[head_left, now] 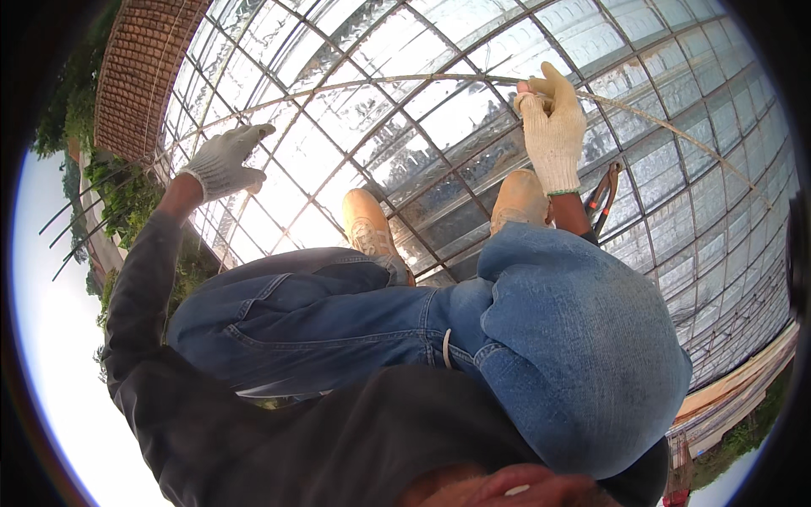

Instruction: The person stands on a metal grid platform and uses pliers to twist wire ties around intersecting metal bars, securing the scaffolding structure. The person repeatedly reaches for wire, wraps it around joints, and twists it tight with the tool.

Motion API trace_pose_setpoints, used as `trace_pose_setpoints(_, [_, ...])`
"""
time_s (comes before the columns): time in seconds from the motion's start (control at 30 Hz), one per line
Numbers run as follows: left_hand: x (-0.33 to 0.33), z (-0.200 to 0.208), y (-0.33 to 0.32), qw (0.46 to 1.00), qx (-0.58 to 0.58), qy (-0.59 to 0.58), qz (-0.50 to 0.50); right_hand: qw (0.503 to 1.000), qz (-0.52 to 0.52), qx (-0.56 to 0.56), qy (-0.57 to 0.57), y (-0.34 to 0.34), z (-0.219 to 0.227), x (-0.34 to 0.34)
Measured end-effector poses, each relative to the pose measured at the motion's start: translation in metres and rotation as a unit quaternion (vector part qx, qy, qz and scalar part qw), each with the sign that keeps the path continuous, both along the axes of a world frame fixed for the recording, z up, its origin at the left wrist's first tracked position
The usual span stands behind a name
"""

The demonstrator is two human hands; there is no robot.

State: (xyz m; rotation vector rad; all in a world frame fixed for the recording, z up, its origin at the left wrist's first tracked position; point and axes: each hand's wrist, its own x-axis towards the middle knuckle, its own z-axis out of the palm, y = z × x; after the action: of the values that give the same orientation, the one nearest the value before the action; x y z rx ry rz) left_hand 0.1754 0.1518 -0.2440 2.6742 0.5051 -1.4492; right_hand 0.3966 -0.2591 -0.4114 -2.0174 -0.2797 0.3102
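Observation:
A grid of steel reinforcing bars [454, 171] spreads over shiny metal sheeting [405, 156]. One long thin steel bar [380, 80] lies across the grid, bending from left to right in the head view. My right hand [554, 135], in a cream knitted glove with a bare thumb tip, is closed around this bar. At the left, my left hand [226, 160], in a whitish glove, reaches over the grid with fingers and thumb apart and holds nothing. Beside my right wrist, pincers [605, 199] with orange and black handles rest on the bars.
My tan shoes [367, 221] stand on the grid, with my bent knees in blue jeans above it. A brown brick-patterned surface [144, 76] rises at the far left. Bar ends [84, 207] stick out past the left edge. Boards [735, 380] lie along the right edge.

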Motion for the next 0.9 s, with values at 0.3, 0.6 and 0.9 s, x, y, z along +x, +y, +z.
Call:
trace_pose_setpoints(0.3, [0.007,-0.175,0.082,0.89,-0.038,-0.409,0.199,0.837,-0.022,-0.532,-0.125,-0.184,0.004,-0.06])
trace_pose_setpoints(0.6, [0.064,-0.351,0.062,0.539,-0.234,-0.622,0.518,0.778,0.012,-0.623,0.083,-0.217,-0.007,-0.056])
trace_pose_setpoints(0.9, [0.096,-0.333,0.053,0.506,-0.21,-0.543,0.636,0.769,0.026,-0.609,0.192,-0.198,0.034,-0.014])
